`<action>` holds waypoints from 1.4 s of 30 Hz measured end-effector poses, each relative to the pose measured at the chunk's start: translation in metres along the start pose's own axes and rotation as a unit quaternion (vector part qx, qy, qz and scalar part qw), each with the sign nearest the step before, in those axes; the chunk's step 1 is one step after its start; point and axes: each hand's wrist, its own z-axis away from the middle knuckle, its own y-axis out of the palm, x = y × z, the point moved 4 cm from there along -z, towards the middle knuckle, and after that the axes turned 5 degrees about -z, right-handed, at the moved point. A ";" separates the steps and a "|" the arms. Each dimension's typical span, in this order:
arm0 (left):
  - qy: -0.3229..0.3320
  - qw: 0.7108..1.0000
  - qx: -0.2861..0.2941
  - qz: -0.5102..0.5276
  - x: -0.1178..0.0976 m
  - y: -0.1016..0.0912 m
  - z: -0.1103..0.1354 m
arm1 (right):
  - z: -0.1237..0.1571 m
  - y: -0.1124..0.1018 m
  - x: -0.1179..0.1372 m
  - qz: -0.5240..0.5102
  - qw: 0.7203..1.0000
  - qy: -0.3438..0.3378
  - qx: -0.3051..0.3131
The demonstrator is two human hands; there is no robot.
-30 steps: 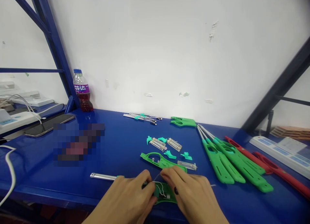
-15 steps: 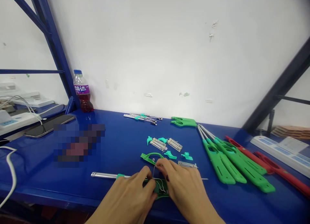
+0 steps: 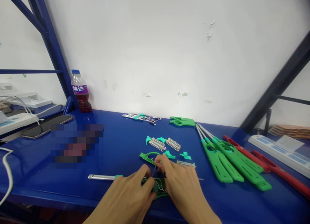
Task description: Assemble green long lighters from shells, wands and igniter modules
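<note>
My left hand [image 3: 129, 195] is closed around the edge of an opened green lighter casing [image 3: 161, 195], in which turquoise and white inner parts show. From the casing a silver lighter tube [image 3: 101, 177] sticks out to the left. My right hand [image 3: 184, 188] pinches a thin, pale, tube-like strand [image 3: 154, 171] that runs down toward the left fingers. Just beyond the hands lies another green casing half [image 3: 146, 157]. Clear fuel tanks [image 3: 157, 144] and turquoise triggers [image 3: 169, 154] are spread behind it. The fingers hide much of the inside.
Assembled green lighters [image 3: 218, 167] and red lighters [image 3: 273, 165] lie on the right. Toward the wall are metal tubes with wires [image 3: 139, 118] and green casings [image 3: 182, 121]. A drink bottle [image 3: 81, 93], a phone [image 3: 46, 127] and a power strip [image 3: 278, 154] are farther out.
The view has shifted slightly. The thin strand in my right fingers leans more than before, and the hands have moved only a little over the casing.
</note>
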 end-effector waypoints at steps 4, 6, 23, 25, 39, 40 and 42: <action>0.003 1.000 0.012 0.005 -0.001 -0.005 -0.003 | 0.002 -0.003 -0.003 -0.085 0.996 0.019 0.007; -0.006 1.000 0.005 0.010 0.000 -0.006 -0.003 | 0.003 -0.005 -0.004 -0.150 0.987 0.041 0.026; -0.050 0.999 -0.014 0.002 0.017 -0.001 0.003 | 0.010 -0.016 -0.016 -0.205 0.971 0.032 0.121; -0.046 0.998 -0.031 0.007 0.023 -0.001 0.005 | 0.012 -0.017 -0.019 -0.210 0.969 0.030 0.129; -0.017 1.000 -0.022 0.007 0.014 0.002 0.005 | 0.010 -0.009 -0.010 -0.067 0.992 -0.048 0.098; -0.018 1.000 -0.018 0.007 0.014 0.002 0.005 | 0.009 -0.008 -0.009 -0.054 0.994 -0.057 0.082; -0.024 1.000 -0.010 0.009 0.013 0.002 0.005 | 0.007 -0.007 -0.006 -0.033 0.996 -0.068 0.049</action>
